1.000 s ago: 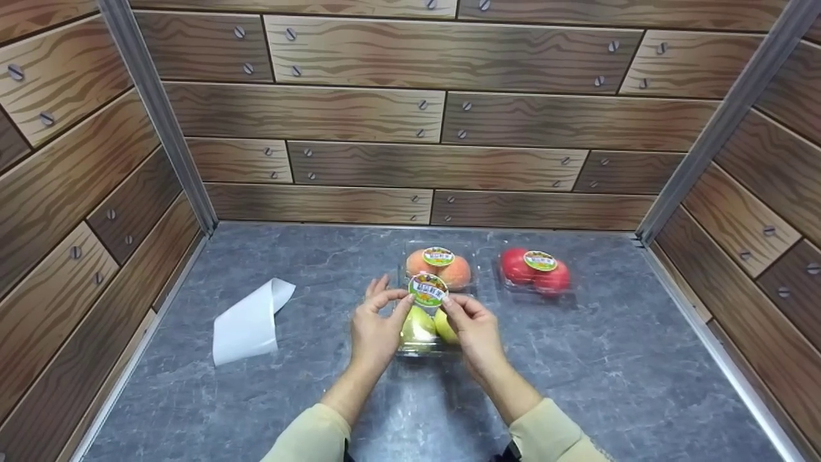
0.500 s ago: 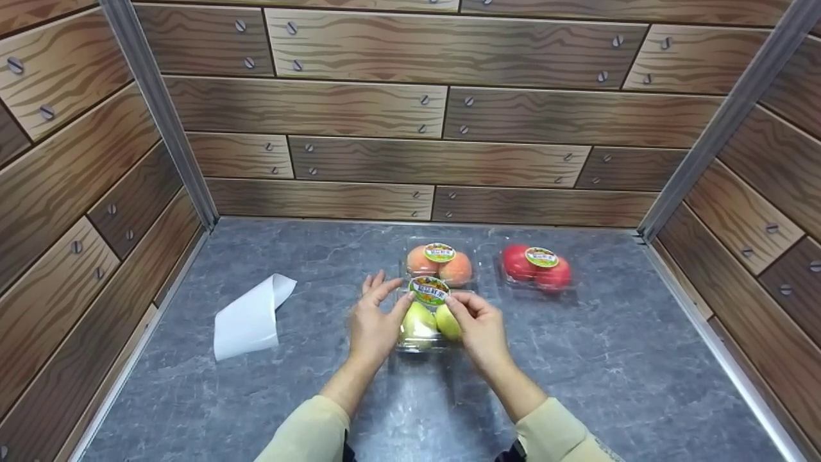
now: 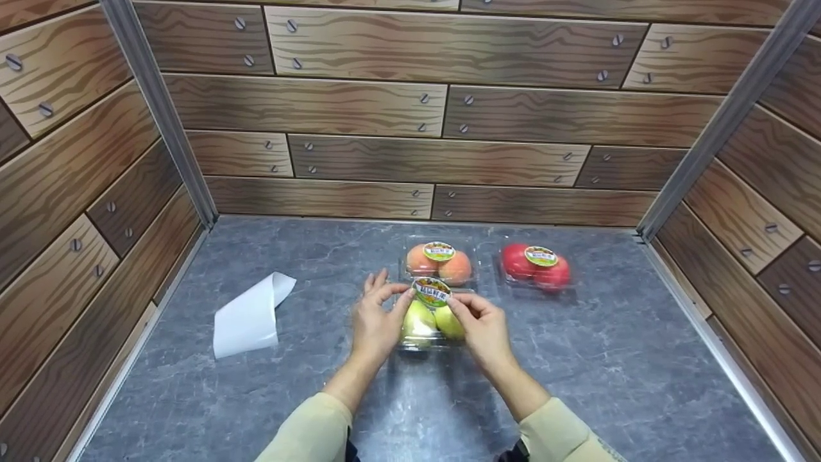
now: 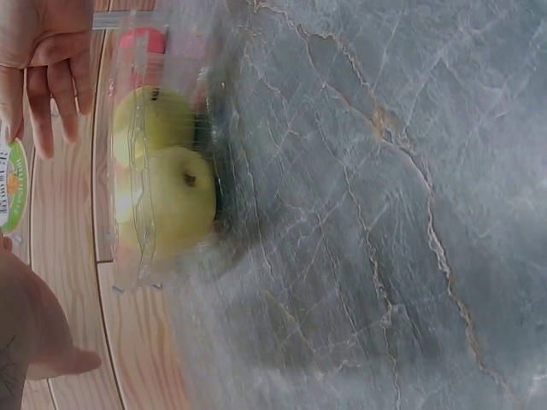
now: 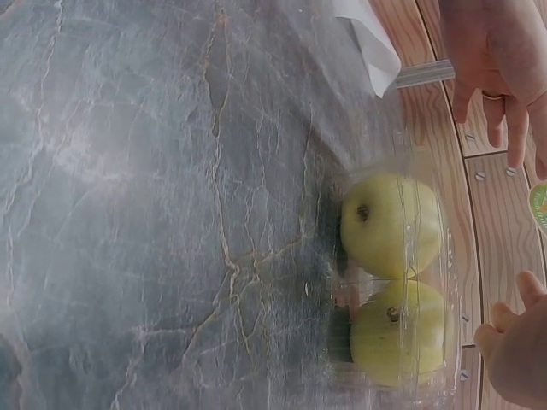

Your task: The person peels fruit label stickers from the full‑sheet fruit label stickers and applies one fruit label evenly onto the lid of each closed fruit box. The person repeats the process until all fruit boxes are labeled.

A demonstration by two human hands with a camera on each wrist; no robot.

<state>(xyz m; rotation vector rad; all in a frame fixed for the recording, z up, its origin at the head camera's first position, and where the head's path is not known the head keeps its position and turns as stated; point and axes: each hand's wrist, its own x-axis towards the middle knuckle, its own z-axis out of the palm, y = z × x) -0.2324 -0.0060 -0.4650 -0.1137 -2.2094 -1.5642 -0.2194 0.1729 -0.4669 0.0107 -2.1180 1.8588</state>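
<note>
Over the clear plastic box (image 3: 428,347) of yellow-green fruits (image 3: 420,319), both hands hold an oval sticker (image 3: 431,292) with a green, colourful print. My left hand (image 3: 375,321) pinches its left edge between thumb and index finger, the other fingers spread. At the right edge, my right hand (image 3: 485,327) pinches it with thumb and index finger. The wrist views show the two fruits (image 5: 393,224) through the box wall, and part of the sticker (image 4: 14,188) at the frame edge. The sticker appears raised above the lid; whether it touches is unclear.
Behind stands a clear box of peach-coloured fruits with an oval sticker (image 3: 439,251). To its right is a box of red fruits (image 3: 518,261), also stickered. A curled white sheet (image 3: 247,321) lies at left. Wood-patterned walls (image 3: 359,115) enclose the grey tabletop (image 3: 308,256).
The sticker has tipped back from facing the camera and shifted slightly right, with both hands keeping their pinch. The view has shifted a little; boxes and sheet stay put.
</note>
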